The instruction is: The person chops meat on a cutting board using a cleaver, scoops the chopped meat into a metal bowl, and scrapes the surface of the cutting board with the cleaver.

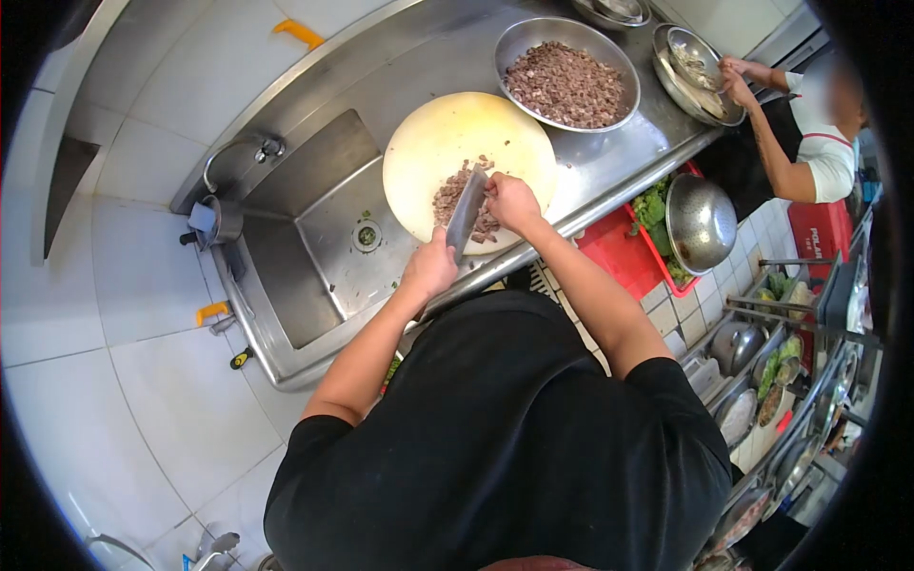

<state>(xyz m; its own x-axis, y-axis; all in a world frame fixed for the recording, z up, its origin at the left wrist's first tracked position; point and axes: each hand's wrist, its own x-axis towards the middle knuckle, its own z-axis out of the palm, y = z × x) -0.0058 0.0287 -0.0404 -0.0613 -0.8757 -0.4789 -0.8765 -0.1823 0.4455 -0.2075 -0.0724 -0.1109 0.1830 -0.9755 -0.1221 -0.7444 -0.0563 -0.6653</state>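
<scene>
Gripping the knife point(466, 215), your left hand point(432, 267) curls at its seven o'clock, your right hand point(512, 203) at its two; the handle is hidden, the blade covering some meat point(447, 198).

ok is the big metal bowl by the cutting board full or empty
Well filled, not to the brim: chopped pieces spread across the bowl, with bare inner wall around them.
</scene>
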